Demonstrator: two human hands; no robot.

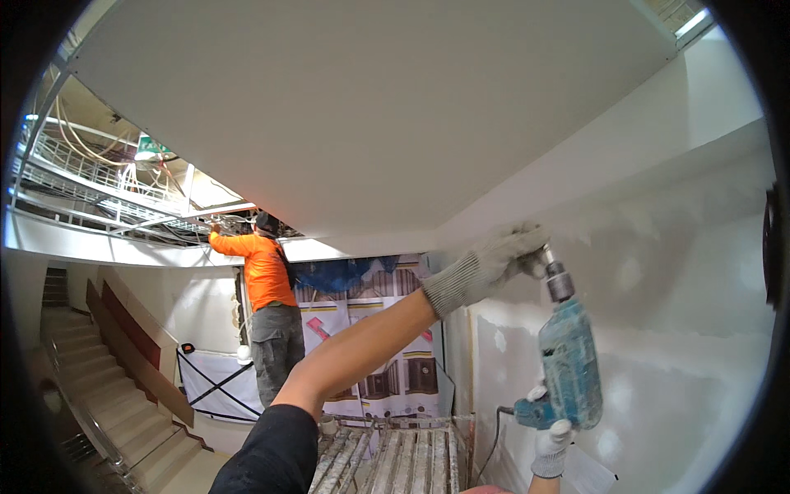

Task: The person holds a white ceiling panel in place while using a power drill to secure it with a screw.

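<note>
A worn blue corded power drill (569, 362) points upward on the right, smeared with pale dust. My gloved right hand (553, 445) grips it from below, around the handle. From its dark chuck (559, 284) a short silver drill bit (549, 256) sticks out. My left arm, in a black sleeve, reaches across to the bit, and my gloved left hand (502, 257) is closed with its fingertips at the bit's upper end. Slight blur hides whether a small fastener is also between those fingers. Above both hands spreads a grey ceiling board (362, 115).
A co-worker in an orange top (265, 273) stands ahead, arms raised into the open ceiling with cables and wire trays (90, 177). Slatted, splattered scaffold planks (403, 461) lie below. Stairs (107, 387) descend at left. A patched wall (658, 354) rises close on the right.
</note>
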